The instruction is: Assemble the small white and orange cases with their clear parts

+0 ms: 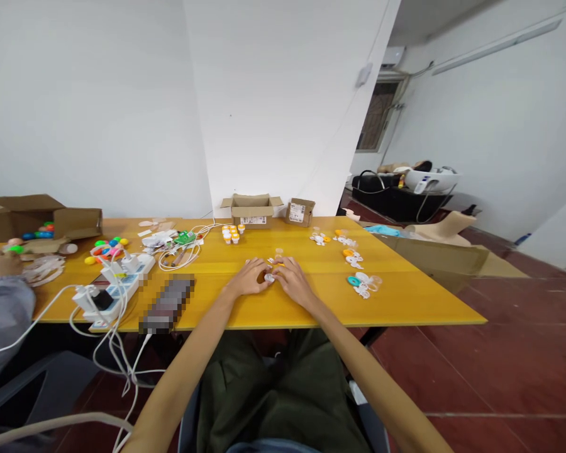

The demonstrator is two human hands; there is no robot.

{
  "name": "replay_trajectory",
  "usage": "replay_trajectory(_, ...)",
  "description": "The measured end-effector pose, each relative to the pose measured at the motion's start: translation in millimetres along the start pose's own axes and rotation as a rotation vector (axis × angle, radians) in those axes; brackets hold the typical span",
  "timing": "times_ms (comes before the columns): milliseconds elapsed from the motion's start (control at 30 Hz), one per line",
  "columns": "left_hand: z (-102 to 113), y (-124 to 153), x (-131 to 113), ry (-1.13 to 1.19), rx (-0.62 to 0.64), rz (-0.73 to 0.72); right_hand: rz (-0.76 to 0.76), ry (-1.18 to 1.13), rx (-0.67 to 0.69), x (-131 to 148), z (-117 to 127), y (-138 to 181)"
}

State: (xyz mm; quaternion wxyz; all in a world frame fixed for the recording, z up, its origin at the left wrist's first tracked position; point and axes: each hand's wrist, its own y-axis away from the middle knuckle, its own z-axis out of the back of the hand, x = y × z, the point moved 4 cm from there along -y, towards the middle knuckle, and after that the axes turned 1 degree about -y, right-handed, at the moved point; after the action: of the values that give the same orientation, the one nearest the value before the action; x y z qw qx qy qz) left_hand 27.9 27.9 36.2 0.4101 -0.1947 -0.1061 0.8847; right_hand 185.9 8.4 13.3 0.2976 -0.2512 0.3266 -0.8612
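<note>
My left hand (252, 277) is closed near the table's middle, with a small whitish, see-through round piece (269, 277) at its thumb and fingertips. Close beside it, my right hand (293, 281) has its fingers curled inward, and what they hold is hidden. A bit of orange (280, 265) shows at the right fingertips. Just beyond the hands lie a clear round piece (278, 251) and a small white part (270, 260). To the right are small groups of white, clear, orange and teal parts, among them a teal ring (353, 281) and an orange ring (348, 253).
Several white-and-orange capped pieces (231, 233) stand near an open cardboard box (253, 209). A smaller box (300, 212) is beside it. Left lie a phone (168, 303), a power strip (131, 283) with tangled cables, and colourful balls (104, 250) near another person's sleeve (2, 314).
</note>
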Motion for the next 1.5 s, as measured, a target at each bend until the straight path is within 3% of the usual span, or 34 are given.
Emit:
replay_trajectory(533, -1.7, 1.1, 3.6, 0.026, 0.013, 0.024, -0.085, -0.107, -0.06, -8.8, 3.4, -2.3)
replay_trajectory(1500, 2.6, -0.1, -2.6, 0.015, 0.001, -0.001, -0.091, -0.142, 0.117, -3.2, 1.9, -5.6)
